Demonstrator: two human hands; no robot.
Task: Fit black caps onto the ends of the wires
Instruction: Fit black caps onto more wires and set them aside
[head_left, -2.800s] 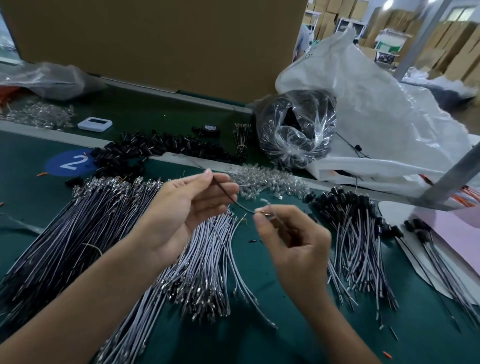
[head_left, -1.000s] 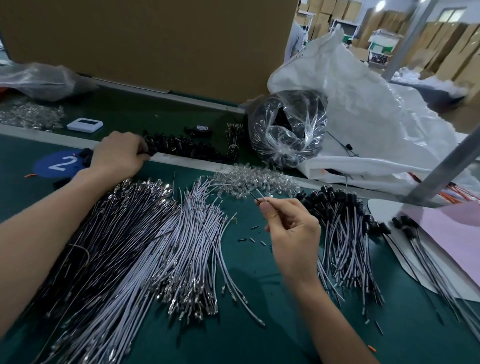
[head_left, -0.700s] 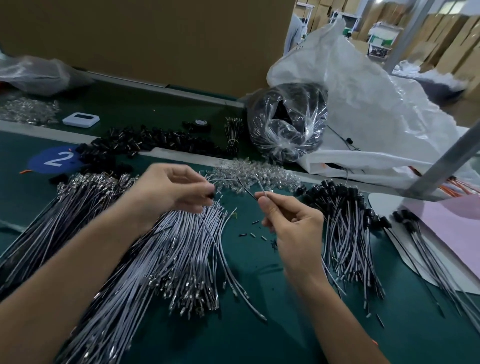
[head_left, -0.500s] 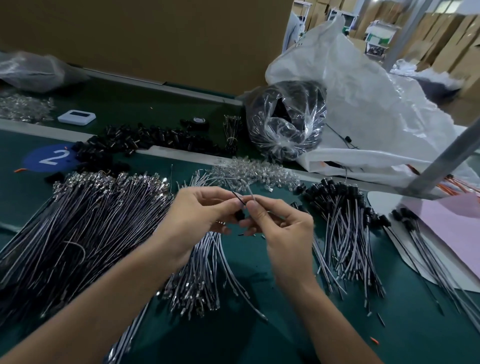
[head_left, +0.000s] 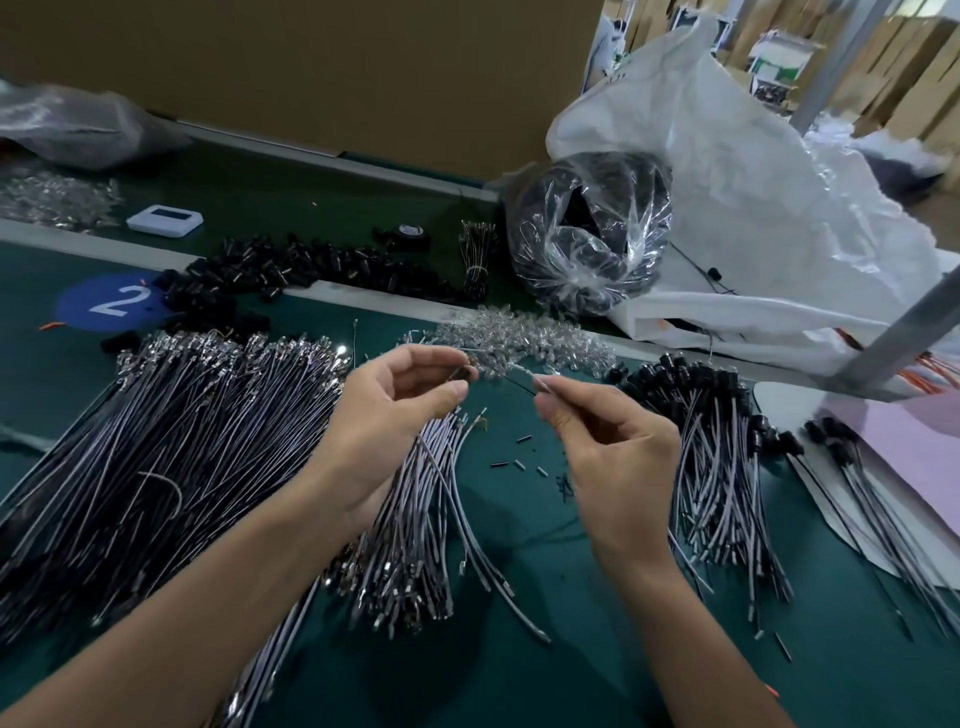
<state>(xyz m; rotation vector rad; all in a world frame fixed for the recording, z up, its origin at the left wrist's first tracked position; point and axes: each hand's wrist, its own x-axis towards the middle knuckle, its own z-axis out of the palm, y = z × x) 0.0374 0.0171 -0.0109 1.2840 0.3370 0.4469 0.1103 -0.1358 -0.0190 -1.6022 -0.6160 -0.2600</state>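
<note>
Within left grip (head_left: 396, 406), cap (head_left: 461, 373) seemingly; right grip (head_left: 614, 448), wire (head_left: 519, 383).

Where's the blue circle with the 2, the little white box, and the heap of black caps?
blue circle (head_left: 117, 301): head view, its middle, at the white 2.
white box (head_left: 164, 220): head view, middle of its top face.
black caps (head_left: 322, 264): head view, middle of the heap.

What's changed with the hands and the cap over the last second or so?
The left hand reached out to the pile of black caps, took one and came back. It now pinches that cap near the wire end. The hands met briefly, then drew slightly apart. The right hand kept pinching the wire throughout. The wire bundles stayed put.
</note>
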